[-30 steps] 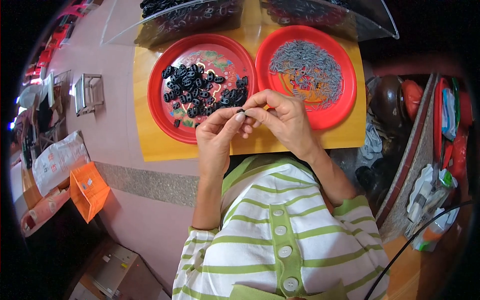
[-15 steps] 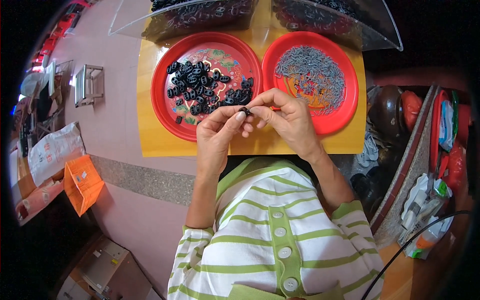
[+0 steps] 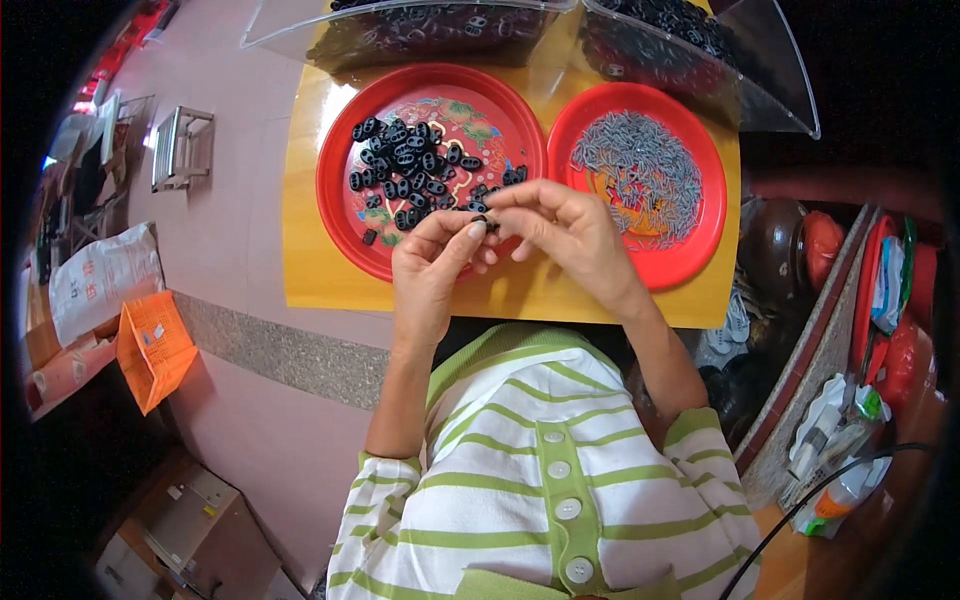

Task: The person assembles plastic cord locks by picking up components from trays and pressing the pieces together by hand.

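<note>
- Above the near edge of the yellow worktop (image 3: pixel 330 270), the left hand (image 3: pixel 432 262) and the right hand (image 3: pixel 560 225) meet, fingertips against fingertips.
- Both hands are pinched together on one small black piece (image 3: pixel 481 220), which sits between the thumbs and the first fingers, just over the near rim of the left red plate (image 3: pixel 335 195).
- Compared with the frame of half a second ago, the hands keep the same pose and the same grip; the piece stays at the same place between the fingertips. The two plates have not moved on the worktop.
- The left red plate carries a heap of black pieces (image 3: pixel 410 170) of the same kind, gathered mostly in its far half.
- The right red plate (image 3: pixel 690 260) stands just beside it, almost touching, and holds a heap of small grey metal parts (image 3: pixel 640 170).
- Behind the plates stand two clear plastic bins (image 3: pixel 450 30), also with dark pieces inside.
- The person wears a white top with green stripes (image 3: pixel 540 470) and round buttons.
- The floor (image 3: pixel 250 230) is pink, with a grey speckled band (image 3: pixel 280 350) across it.
- On the floor to the left lie an orange basket (image 3: pixel 152 350), a white sack (image 3: pixel 105 280) and a small metal rack (image 3: pixel 180 150); a cardboard box (image 3: pixel 185 535) is nearer to the person.
- To the right, bags and a plastic bottle (image 3: pixel 835 495) are crowded together; I cannot tell them more exactly.
</note>
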The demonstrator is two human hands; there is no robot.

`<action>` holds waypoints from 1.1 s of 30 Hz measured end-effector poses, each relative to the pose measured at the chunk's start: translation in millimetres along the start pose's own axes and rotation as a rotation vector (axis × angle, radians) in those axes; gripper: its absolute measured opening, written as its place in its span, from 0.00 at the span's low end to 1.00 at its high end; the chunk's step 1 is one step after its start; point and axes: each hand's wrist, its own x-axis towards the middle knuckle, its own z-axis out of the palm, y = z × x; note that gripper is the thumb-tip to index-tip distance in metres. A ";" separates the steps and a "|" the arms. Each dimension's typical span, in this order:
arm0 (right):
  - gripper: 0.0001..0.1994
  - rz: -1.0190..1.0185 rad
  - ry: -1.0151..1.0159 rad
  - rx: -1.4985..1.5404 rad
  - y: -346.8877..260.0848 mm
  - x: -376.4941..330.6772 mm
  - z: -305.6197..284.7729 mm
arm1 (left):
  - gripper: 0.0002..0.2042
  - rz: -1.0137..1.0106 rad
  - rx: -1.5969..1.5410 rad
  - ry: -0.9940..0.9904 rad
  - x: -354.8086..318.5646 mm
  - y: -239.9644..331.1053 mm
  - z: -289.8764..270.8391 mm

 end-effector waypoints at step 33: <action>0.07 -0.230 0.072 -0.190 2.6 5.6 -4.6 | 0.06 0.196 -0.104 0.040 3.1 7.1 11.2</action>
